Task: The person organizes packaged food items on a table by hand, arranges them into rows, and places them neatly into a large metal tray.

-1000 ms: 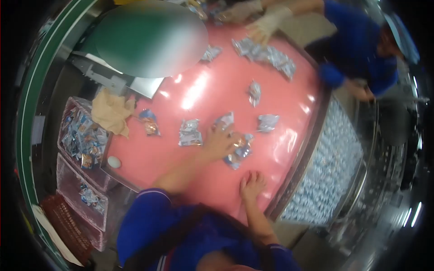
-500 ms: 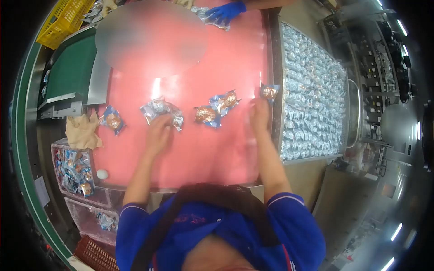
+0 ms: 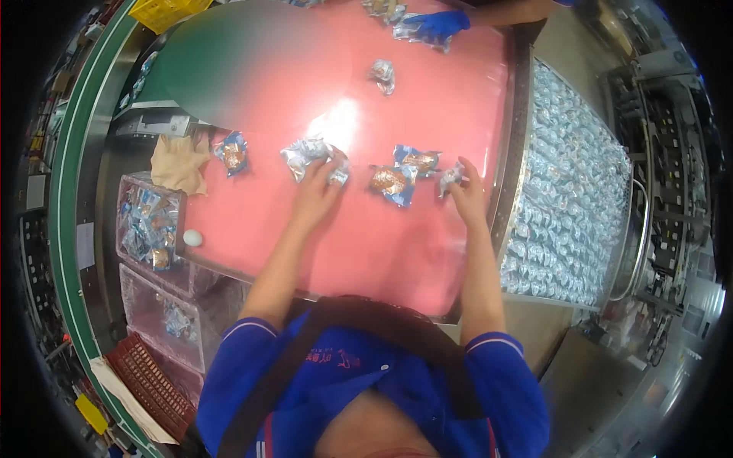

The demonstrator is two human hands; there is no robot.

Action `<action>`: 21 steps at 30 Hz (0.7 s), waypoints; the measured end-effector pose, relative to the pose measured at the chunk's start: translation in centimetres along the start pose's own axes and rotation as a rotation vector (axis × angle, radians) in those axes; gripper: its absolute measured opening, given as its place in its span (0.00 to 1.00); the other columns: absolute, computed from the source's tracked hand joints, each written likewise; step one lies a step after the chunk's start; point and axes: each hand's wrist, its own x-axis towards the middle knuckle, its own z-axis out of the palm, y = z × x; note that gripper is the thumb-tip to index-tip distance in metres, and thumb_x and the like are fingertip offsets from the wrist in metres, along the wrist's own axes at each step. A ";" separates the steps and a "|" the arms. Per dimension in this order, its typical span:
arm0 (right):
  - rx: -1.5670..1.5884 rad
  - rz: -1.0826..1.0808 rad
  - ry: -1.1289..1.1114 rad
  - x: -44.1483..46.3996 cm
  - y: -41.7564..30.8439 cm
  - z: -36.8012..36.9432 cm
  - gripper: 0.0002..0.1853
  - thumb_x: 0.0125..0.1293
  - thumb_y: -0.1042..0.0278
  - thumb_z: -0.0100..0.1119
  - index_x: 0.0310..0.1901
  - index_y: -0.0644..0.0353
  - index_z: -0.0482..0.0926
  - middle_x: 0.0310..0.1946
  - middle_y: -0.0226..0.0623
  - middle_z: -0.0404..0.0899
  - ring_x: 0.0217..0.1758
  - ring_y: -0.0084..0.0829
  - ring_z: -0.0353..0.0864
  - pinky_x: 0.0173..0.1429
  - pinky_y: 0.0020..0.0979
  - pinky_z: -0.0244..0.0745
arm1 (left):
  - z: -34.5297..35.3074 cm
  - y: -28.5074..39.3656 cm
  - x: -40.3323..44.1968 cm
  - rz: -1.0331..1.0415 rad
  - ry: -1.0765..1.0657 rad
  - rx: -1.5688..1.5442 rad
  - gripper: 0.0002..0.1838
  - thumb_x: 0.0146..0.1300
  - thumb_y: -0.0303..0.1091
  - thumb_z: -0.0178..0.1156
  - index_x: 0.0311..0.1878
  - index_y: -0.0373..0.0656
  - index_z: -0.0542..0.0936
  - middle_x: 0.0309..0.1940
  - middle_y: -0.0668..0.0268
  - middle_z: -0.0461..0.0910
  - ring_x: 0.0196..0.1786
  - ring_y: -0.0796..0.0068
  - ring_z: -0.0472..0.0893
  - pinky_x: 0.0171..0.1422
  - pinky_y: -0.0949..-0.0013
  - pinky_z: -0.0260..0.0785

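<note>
- In the head view, laying left hand [image 3: 319, 183] on silver packs [image 3: 301, 156] near the middle of the pink bench [image 3: 366, 259]; with fingers bent over their near side, but cannot tell whether gripping or only touching.
- Holding with right hand [image 3: 466, 183] a small pack [image 3: 449, 180], also silver; with thumb and fingers closed around it, just above the bench or on it, cannot tell which.
- Lying between both hands, nearer to the right one: blue-brown packs [image 3: 391, 182], close together in one group.
- Lying farther away on the bench: a lone pack [image 3: 382, 75]; and beyond it, a co-worker's blue glove [image 3: 439, 25], placed over more silver packs.
- Seen at the left: an orange-blue pack [image 3: 232, 154], just beside a beige cloth [image 3: 179, 164]; nearer, at the bench's corner, a white ball [image 3: 192, 238].
- Standing beside the left edge: an upper bin [image 3: 124, 200] with many packs inside, and a lower bin [image 3: 141, 294] with fewer.
- Standing beside the right edge: a large tray [image 3: 561, 299], filled with rows of silvery-blue packs.
</note>
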 end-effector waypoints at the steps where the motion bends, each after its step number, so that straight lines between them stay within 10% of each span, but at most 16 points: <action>1: 0.161 -0.018 0.025 -1.7 -1.0 0.8 0.34 0.58 0.79 0.59 0.69 0.56 0.69 0.54 0.39 0.74 0.47 0.29 0.80 0.50 0.30 0.78 | 0.4 -0.2 0.3 -0.002 -0.026 0.042 0.21 0.63 0.33 0.60 0.60 0.50 0.79 0.66 0.53 0.70 0.65 0.50 0.72 0.66 0.57 0.70; 5: 0.418 -0.021 0.027 -6.8 -1.0 2.3 0.32 0.57 0.80 0.59 0.67 0.54 0.71 0.55 0.39 0.75 0.49 0.31 0.79 0.51 0.33 0.77 | 2.7 -0.6 -0.2 0.166 -0.110 0.320 0.22 0.55 0.31 0.63 0.56 0.55 0.82 0.66 0.53 0.69 0.63 0.46 0.70 0.65 0.51 0.69; 8: -0.587 -0.120 -0.121 -9.6 3.0 1.7 0.28 0.58 0.75 0.61 0.63 0.50 0.74 0.50 0.42 0.76 0.50 0.42 0.79 0.52 0.43 0.78 | 2.6 -0.8 -1.8 0.211 -0.156 0.280 0.23 0.54 0.31 0.64 0.56 0.51 0.80 0.66 0.51 0.68 0.63 0.46 0.70 0.65 0.51 0.68; 12: -0.819 -0.021 -0.075 -12.0 -1.0 1.3 0.24 0.59 0.66 0.64 0.59 0.46 0.77 0.47 0.46 0.74 0.52 0.48 0.77 0.51 0.49 0.77 | 1.5 -1.3 -4.9 0.179 0.013 0.112 0.26 0.53 0.29 0.65 0.59 0.43 0.77 0.61 0.51 0.70 0.62 0.50 0.70 0.64 0.55 0.68; 16: -0.946 0.286 -0.230 -10.4 -2.8 1.6 0.27 0.62 0.47 0.63 0.57 0.56 0.77 0.42 0.50 0.84 0.45 0.48 0.85 0.49 0.48 0.78 | 0.5 -1.2 -6.2 0.003 -0.009 0.050 0.27 0.52 0.29 0.66 0.59 0.42 0.76 0.55 0.52 0.74 0.58 0.51 0.73 0.64 0.55 0.67; 21: -0.574 0.053 -0.381 -11.7 -3.5 4.8 0.30 0.61 0.38 0.63 0.47 0.62 0.79 0.37 0.51 0.86 0.41 0.51 0.87 0.45 0.47 0.79 | -1.5 -0.3 -7.7 0.152 -0.028 0.231 0.19 0.55 0.29 0.65 0.52 0.41 0.81 0.47 0.56 0.77 0.52 0.51 0.76 0.59 0.57 0.69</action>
